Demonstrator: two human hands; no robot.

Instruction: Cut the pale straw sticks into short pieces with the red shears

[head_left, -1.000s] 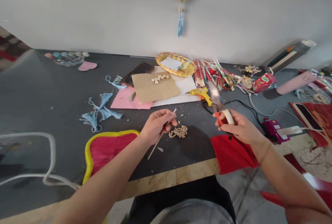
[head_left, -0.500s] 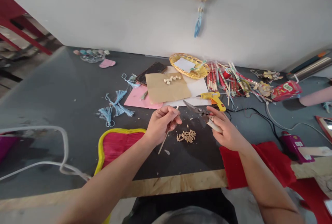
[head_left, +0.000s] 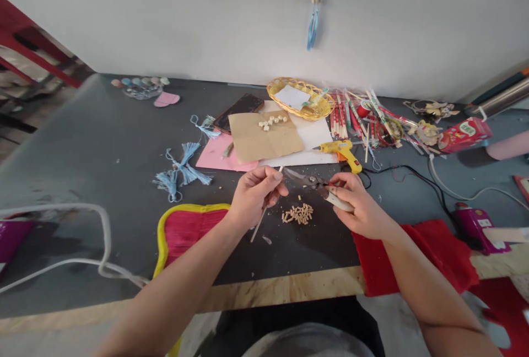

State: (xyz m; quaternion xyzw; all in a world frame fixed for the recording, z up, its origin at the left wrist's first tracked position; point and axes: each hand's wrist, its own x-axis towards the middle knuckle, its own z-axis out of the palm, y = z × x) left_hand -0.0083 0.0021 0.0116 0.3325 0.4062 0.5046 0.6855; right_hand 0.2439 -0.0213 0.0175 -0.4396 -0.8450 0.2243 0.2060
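Observation:
My left hand (head_left: 255,196) is closed around a thin wooden stick (head_left: 258,223), whose top end pokes out above the fingers. My right hand (head_left: 357,206) grips a pair of scissors (head_left: 311,180) by the handles. The open metal blades point left, with their tips at the stick's upper end. Below and between the hands lies a small pile of short cut wooden pieces (head_left: 298,214) on the dark table (head_left: 103,147).
A red cloth with yellow edging (head_left: 182,230) lies left of the hands, another red cloth (head_left: 417,255) to the right. Behind are a yellow glue gun (head_left: 341,150), brown paper with beads (head_left: 264,135), a wicker basket (head_left: 300,98), blue tassels (head_left: 182,167), cables and a pile of sticks (head_left: 363,120).
My right hand has brought the scissors down and leftward from an upright hold to the top of the stick. The camera shifted, so the scene sits differently in view.

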